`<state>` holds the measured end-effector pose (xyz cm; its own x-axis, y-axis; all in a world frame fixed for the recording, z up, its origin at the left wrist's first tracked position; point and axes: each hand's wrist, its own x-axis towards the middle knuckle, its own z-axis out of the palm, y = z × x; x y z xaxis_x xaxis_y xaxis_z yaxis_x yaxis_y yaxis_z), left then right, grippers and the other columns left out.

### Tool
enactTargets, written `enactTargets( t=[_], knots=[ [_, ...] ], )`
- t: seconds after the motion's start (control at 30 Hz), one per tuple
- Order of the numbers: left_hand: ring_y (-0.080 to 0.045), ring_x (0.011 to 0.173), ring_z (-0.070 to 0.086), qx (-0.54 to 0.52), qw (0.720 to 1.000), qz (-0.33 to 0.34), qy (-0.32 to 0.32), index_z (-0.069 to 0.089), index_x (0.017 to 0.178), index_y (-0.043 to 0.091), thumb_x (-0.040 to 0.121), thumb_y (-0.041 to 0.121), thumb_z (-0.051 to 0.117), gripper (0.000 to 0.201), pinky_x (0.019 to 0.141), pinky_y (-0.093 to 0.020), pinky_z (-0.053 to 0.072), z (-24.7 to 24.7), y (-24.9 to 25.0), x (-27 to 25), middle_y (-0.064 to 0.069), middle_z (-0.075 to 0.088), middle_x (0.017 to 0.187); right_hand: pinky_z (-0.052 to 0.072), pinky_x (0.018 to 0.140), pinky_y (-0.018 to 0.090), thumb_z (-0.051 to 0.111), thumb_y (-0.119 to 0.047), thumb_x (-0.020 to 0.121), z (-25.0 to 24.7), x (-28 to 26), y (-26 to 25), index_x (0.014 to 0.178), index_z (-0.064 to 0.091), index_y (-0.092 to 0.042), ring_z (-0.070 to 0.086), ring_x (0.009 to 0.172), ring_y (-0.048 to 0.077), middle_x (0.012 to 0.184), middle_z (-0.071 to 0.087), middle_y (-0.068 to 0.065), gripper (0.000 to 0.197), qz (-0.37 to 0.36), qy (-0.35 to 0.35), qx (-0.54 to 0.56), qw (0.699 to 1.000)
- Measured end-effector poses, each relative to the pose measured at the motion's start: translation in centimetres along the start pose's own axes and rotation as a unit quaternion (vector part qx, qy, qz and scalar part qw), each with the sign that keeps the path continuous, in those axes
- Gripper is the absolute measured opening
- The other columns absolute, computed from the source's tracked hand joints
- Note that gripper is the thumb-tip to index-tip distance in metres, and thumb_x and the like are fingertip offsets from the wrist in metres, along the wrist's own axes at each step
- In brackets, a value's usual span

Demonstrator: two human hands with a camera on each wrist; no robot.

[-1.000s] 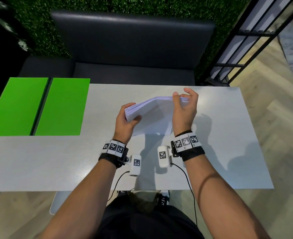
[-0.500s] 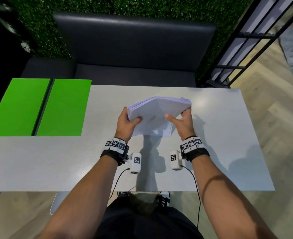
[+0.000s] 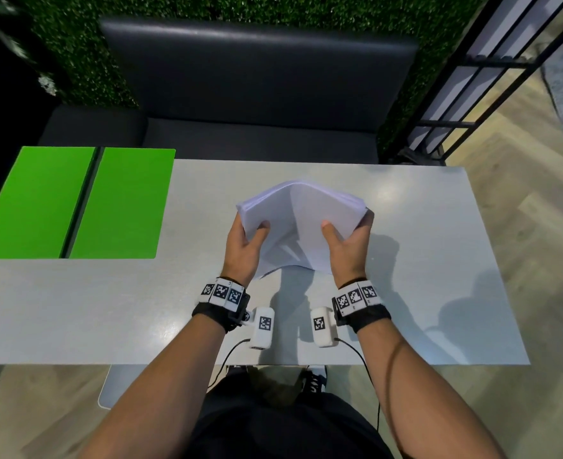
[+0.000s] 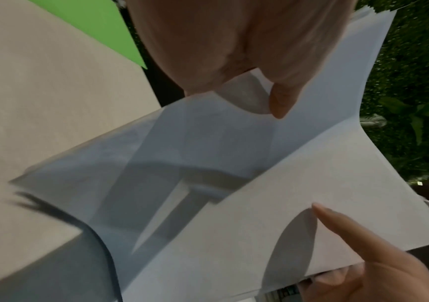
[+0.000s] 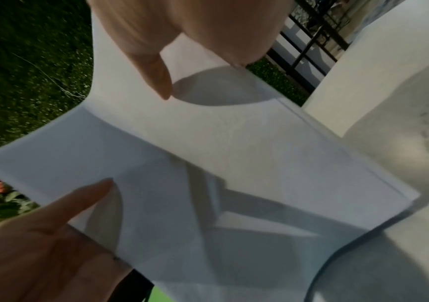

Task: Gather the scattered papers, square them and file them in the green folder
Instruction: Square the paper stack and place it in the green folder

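counter [image 3: 108,309]: no loose sheets visible on it; gathering looks done
green folder [image 3: 74,203]: open flat at far left, nothing filed yet
papers [image 3: 301,223]: 1 bowed stack, lower edge on the counter, squaring underway
hands: left hand [image 3: 245,246] and right hand [image 3: 348,248] each clamp 1 side of the stack

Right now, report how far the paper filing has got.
Done: the papers are gathered into one stack, none seen loose on the table. In hand: left hand and right hand grip the stack's sides, bowed, lower edge near the table, apparently for squaring. Left: filing it in the open green folder, which holds no papers.
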<state>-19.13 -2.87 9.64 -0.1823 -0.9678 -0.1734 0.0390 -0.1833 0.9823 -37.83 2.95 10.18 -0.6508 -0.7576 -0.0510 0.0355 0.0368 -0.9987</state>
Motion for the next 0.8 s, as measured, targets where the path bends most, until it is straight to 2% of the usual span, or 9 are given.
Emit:
enactTargets(
  t=[0.07, 0.2, 0.27, 0.33, 0.4, 0.53, 0.6, 0.7, 0.8],
  knots=[
    [-0.031, 0.114, 0.064, 0.000, 1.000, -0.022, 0.003, 0.056, 0.132, 0.018, 0.090, 0.015, 0.069, 0.044, 0.094, -0.054, 0.055, -0.5, -0.7, -0.1, -0.009, 0.067, 0.122, 0.053, 0.098, 0.038, 0.072, 0.000, 0.075, -0.7, 0.0, 1.2, 0.130, 0.043, -0.026, 0.058, 0.120, 0.023, 0.131, 0.056, 0.007, 0.067, 0.044, -0.020, 0.007, 0.999],
    [-0.033, 0.111, 0.065, 0.002, 0.998, -0.059, 0.005, 0.058, 0.125, 0.015, 0.073, 0.007, 0.078, 0.056, 0.092, -0.054, 0.056, -1.2, -1.5, 0.3, -0.011, 0.069, 0.118, 0.053, 0.096, 0.047, 0.068, 0.012, 0.073, -2.1, 0.5, 2.9, 0.123, 0.052, -0.016, 0.064, 0.107, 0.025, 0.117, 0.065, 0.013, 0.060, 0.127, -0.053, 0.027, 0.990],
    [-0.033, 0.108, 0.065, -0.002, 0.996, -0.084, -0.002, 0.063, 0.116, 0.017, 0.068, 0.004, 0.077, 0.052, 0.092, -0.055, 0.055, -1.2, -1.8, 0.2, -0.012, 0.070, 0.113, 0.056, 0.089, 0.039, 0.067, 0.017, 0.075, -2.1, 0.4, 3.5, 0.128, 0.053, -0.008, 0.065, 0.103, 0.024, 0.112, 0.068, 0.012, 0.060, 0.146, -0.069, 0.020, 0.987],
    [-0.033, 0.105, 0.066, -0.009, 0.995, -0.098, 0.001, 0.065, 0.109, 0.021, 0.065, 0.002, 0.076, 0.049, 0.090, -0.053, 0.057, -1.0, -2.3, 0.0, -0.010, 0.071, 0.108, 0.056, 0.074, 0.024, 0.066, 0.018, 0.077, -1.8, 0.1, 3.9, 0.129, 0.055, -0.004, 0.069, 0.092, 0.015, 0.104, 0.070, 0.005, 0.058, 0.161, -0.069, 0.009, 0.985],
    [-0.030, 0.101, 0.066, -0.023, 0.994, -0.104, 0.009, 0.065, 0.107, 0.020, 0.064, 0.000, 0.074, 0.048, 0.084, -0.047, 0.057, -0.7, -2.5, -0.1, -0.008, 0.071, 0.106, 0.055, 0.068, 0.022, 0.065, 0.020, 0.078, -1.6, 0.0, 4.3, 0.125, 0.058, -0.005, 0.071, 0.082, 0.005, 0.098, 0.072, 0.001, 0.054, 0.169, -0.065, 0.012, 0.983],
    [-0.028, 0.100, 0.066, -0.020, 0.993, -0.117, 0.022, 0.064, 0.107, 0.018, 0.063, 0.000, 0.073, 0.048, 0.084, -0.045, 0.056, -0.6, -2.8, -0.1, -0.008, 0.071, 0.105, 0.054, 0.087, 0.040, 0.062, 0.022, 0.076, -1.7, 0.2, 5.1, 0.114, 0.062, -0.009, 0.071, 0.085, 0.011, 0.093, 0.074, -0.001, 0.049, 0.177, -0.077, 0.023, 0.981],
    [-0.032, 0.106, 0.065, -0.017, 0.992, -0.119, 0.027, 0.062, 0.115, 0.014, 0.063, 0.001, 0.075, 0.054, 0.089, -0.048, 0.056, -0.8, -3.2, 0.0, -0.010, 0.071, 0.112, 0.055, 0.087, 0.038, 0.060, 0.024, 0.076, -1.9, 0.3, 5.2, 0.113, 0.061, -0.011, 0.069, 0.087, 0.012, 0.095, 0.074, -0.002, 0.051, 0.174, -0.081, 0.028, 0.981],
    [-0.031, 0.112, 0.065, -0.019, 0.991, -0.134, 0.013, 0.060, 0.126, 0.012, 0.063, 0.000, 0.077, 0.066, 0.087, -0.041, 0.056, -0.8, -3.3, -0.1, -0.009, 0.071, 0.116, 0.056, 0.077, 0.026, 0.060, 0.024, 0.078, -1.7, 0.2, 5.0, 0.122, 0.057, -0.009, 0.070, 0.086, 0.004, 0.097, 0.072, -0.003, 0.055, 0.169, -0.092, 0.021, 0.981],
    [-0.030, 0.113, 0.064, -0.002, 0.991, -0.133, -0.010, 0.057, 0.128, 0.014, 0.063, 0.005, 0.078, 0.068, 0.089, -0.045, 0.056, -0.7, -2.9, -0.3, -0.009, 0.070, 0.117, 0.058, 0.089, 0.031, 0.065, 0.013, 0.083, -1.6, 0.4, 5.0, 0.130, 0.056, -0.009, 0.069, 0.101, 0.013, 0.110, 0.072, 0.001, 0.052, 0.158, -0.094, 0.005, 0.983]
  ],
)
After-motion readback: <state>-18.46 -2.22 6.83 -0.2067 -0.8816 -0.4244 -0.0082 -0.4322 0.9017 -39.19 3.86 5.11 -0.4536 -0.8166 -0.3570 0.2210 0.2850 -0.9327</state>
